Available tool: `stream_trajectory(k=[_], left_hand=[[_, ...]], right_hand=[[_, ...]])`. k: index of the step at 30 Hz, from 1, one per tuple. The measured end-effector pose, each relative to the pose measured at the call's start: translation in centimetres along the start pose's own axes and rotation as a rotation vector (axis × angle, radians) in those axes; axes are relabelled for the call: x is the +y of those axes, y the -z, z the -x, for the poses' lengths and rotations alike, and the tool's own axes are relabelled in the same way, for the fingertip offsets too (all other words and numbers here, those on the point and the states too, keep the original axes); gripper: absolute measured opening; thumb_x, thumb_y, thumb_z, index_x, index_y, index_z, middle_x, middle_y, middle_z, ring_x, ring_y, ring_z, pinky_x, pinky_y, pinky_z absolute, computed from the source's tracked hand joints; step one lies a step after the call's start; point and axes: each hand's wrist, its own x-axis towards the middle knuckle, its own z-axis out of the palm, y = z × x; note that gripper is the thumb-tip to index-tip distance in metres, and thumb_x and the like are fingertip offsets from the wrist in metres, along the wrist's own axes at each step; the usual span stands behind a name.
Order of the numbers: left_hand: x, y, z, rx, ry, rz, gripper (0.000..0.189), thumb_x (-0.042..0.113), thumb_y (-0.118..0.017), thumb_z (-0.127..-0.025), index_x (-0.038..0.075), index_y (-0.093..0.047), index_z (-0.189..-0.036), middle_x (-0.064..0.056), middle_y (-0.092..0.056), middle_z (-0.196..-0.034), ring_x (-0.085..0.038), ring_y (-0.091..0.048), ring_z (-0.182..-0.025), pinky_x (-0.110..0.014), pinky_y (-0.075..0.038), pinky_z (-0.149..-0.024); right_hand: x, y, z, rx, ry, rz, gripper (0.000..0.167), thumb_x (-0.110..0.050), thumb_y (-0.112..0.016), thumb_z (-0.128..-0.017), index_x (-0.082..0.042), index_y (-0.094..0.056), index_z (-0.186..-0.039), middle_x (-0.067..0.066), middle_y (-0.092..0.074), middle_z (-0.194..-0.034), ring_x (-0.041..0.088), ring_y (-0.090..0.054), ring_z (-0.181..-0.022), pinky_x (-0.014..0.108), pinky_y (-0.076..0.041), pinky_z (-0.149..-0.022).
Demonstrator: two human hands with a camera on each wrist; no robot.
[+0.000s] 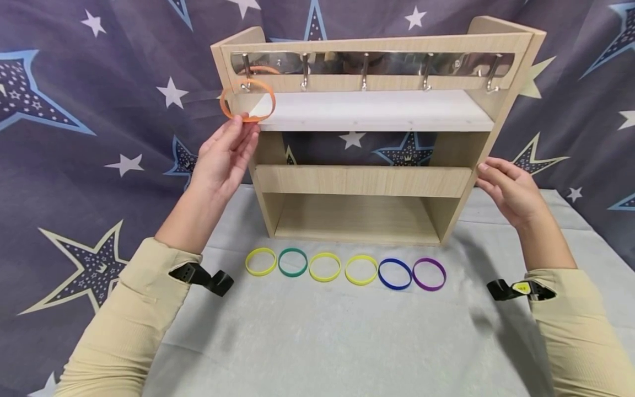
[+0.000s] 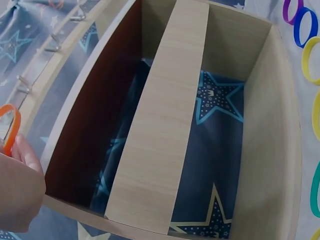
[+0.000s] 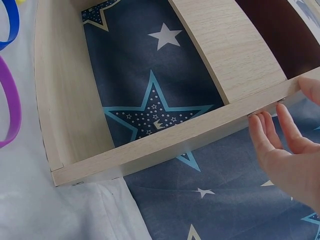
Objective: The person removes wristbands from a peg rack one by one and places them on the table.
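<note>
My left hand (image 1: 225,157) pinches an orange wristband (image 1: 272,102) by its lower edge, at the leftmost hook (image 1: 246,71) of a metal hook strip (image 1: 334,63). The hook's tip shows through the ring; whether the band touches it I cannot tell. Above, an orange arc shows against the strip, perhaps a reflection. In the left wrist view the band (image 2: 16,122) is partly cut off. My right hand (image 1: 511,190) touches the right side panel (image 1: 488,160) of the wooden shelf with its fingertips; the right wrist view shows fingers (image 3: 287,125) against that panel's outer side.
On the grey cloth (image 1: 337,342) before the shelf lies a row of wristbands: yellow (image 1: 248,267), green (image 1: 280,269), two more yellow, blue (image 1: 395,287) and purple (image 1: 430,288). The shelf has a white upper board (image 1: 377,110) and a front crossbar (image 1: 364,181). A star-patterned curtain (image 1: 124,138) hangs behind.
</note>
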Motion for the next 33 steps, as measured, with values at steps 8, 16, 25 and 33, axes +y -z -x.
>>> stream_trajectory(k=[8, 16, 25, 33], left_hand=[[0.5, -0.1, 0.8, -0.016, 0.003, 0.005, 0.011, 0.008, -0.061, -0.092, 0.0, -0.07, -0.092, -0.011, -0.074, -0.077, -0.018, -0.071, -0.074, -0.022, -0.062, -0.074], [0.8, 0.6, 1.2, -0.019, 0.039, 0.005, 0.012, 0.008, -0.062, -0.091, -0.001, -0.07, -0.093, -0.012, -0.075, -0.082, -0.018, -0.072, -0.077, -0.024, -0.062, -0.074], [0.6, 2.3, 1.7, -0.04, 0.078, -0.011, 0.012, 0.007, -0.062, -0.091, -0.003, -0.067, -0.096, -0.014, -0.074, -0.088, -0.019, -0.073, -0.084, -0.026, -0.062, -0.08], [0.4, 3.6, 2.2, -0.037, 0.146, -0.047, 0.012, 0.007, -0.061, -0.092, -0.003, -0.067, -0.098, -0.014, -0.073, -0.089, -0.02, -0.072, -0.084, -0.026, -0.061, -0.081]], right_hand=[[0.0, 0.0, 0.0, -0.003, -0.004, 0.024, 0.016, 0.002, -0.055, -0.093, -0.008, -0.066, -0.098, -0.002, -0.067, -0.095, 0.007, -0.067, -0.089, 0.015, -0.057, -0.077], [-0.1, 0.1, 0.0, -0.002, -0.01, 0.024, 0.016, 0.002, -0.055, -0.093, -0.008, -0.066, -0.099, -0.002, -0.068, -0.096, 0.007, -0.067, -0.089, 0.015, -0.057, -0.078], [-0.1, 0.0, 0.0, -0.001, -0.002, 0.026, 0.016, 0.002, -0.055, -0.093, -0.008, -0.067, -0.098, -0.001, -0.068, -0.095, 0.007, -0.068, -0.089, 0.016, -0.057, -0.077], [0.0, 0.0, -0.1, -0.012, 0.004, 0.003, 0.017, 0.003, -0.054, -0.093, -0.007, -0.067, -0.098, -0.001, -0.069, -0.094, 0.008, -0.068, -0.088, 0.016, -0.057, -0.077]])
